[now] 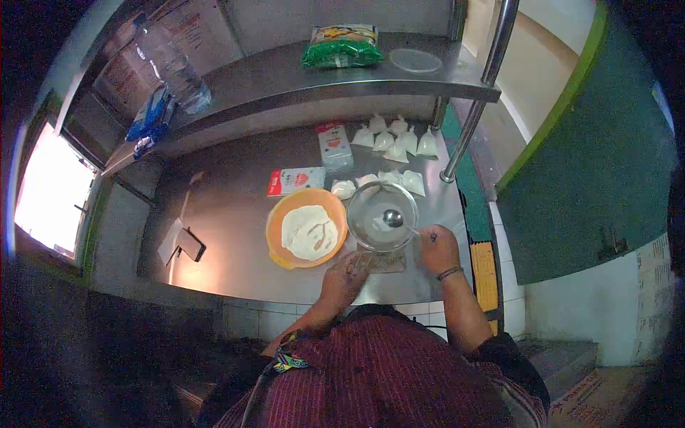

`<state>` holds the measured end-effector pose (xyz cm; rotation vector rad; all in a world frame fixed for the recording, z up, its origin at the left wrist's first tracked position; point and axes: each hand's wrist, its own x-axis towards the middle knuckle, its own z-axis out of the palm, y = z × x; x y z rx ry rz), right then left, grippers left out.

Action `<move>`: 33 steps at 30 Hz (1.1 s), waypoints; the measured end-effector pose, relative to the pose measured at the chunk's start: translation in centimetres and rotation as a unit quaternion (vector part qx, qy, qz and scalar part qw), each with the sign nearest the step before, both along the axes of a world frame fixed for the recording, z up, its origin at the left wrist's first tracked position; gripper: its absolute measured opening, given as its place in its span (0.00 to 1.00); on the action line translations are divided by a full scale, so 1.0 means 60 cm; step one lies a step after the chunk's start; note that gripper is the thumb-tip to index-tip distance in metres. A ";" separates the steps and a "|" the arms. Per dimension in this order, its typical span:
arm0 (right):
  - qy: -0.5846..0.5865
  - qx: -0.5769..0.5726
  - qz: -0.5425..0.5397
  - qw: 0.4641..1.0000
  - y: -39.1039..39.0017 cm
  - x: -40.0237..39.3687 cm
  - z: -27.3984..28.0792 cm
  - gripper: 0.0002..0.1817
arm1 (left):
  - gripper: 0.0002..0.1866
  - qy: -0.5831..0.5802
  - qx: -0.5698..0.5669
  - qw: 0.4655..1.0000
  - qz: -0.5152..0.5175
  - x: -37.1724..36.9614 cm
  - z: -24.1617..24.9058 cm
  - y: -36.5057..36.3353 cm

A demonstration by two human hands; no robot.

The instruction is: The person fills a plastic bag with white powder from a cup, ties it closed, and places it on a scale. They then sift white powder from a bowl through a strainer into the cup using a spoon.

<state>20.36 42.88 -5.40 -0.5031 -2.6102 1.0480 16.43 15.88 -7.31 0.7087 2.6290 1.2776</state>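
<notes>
My right hand (pixel 438 250) is closed on the handle of a metal ladle (pixel 392 218), whose round bowl is over the clear bowl (pixel 354 227). A little white powder shows in that bowl, which sits on or just behind a kitchen scale (pixel 387 265). In front of the bowl's left side, my left hand (pixel 344 278) is beside the scale with its fingers curled; what they hold, if anything, is hidden. To the left stands an orange basin (pixel 272 232) with white flour (pixel 307 232) in it.
Several small tied bags of white powder (pixel 383 140) stand behind the bowl. Red and white packs of plastic bags (pixel 297 181) lie behind the basin. Overhead, a steel shelf (pixel 278 89) carries a green package (pixel 342 50) and a plastic bottle (pixel 168 64); a steel post (pixel 474 114) supports its right end.
</notes>
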 end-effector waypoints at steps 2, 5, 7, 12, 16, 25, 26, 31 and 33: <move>0.019 -0.017 0.009 1.000 -0.003 -0.002 -0.009 0.14 | 0.24 -0.035 0.008 0.999 0.000 0.006 0.005 0.002; 0.030 -0.024 0.027 0.999 -0.002 0.004 -0.009 0.15 | 0.25 0.010 0.012 1.000 -0.027 0.001 0.000 0.001; 0.021 -0.016 0.040 0.999 -0.004 0.002 -0.002 0.15 | 0.26 0.089 0.007 0.995 -0.050 -0.003 -0.007 -0.005; -0.001 -0.016 0.047 0.999 -0.027 0.022 0.032 0.14 | 0.27 -0.032 0.012 0.999 -0.020 0.003 0.012 -0.006; 0.068 0.024 0.051 0.996 -0.051 0.035 0.051 0.14 | 0.26 -0.026 0.018 0.999 -0.001 0.005 0.006 -0.010; 0.058 -0.059 0.049 0.995 -0.052 0.045 0.007 0.14 | 0.25 -0.037 0.014 0.999 -0.007 0.007 0.012 -0.010; 0.062 -0.048 0.019 0.997 -0.048 0.043 0.005 0.14 | 0.25 -0.019 0.012 1.000 -0.014 0.008 0.016 -0.010; 0.064 -0.040 -0.031 0.997 -0.040 0.029 -0.003 0.14 | 0.24 -0.032 0.025 0.999 -0.029 0.016 0.024 -0.011; 0.037 -0.110 0.003 0.993 -0.041 0.024 -0.004 0.14 | 0.25 0.064 0.014 0.997 -0.045 0.006 0.016 -0.010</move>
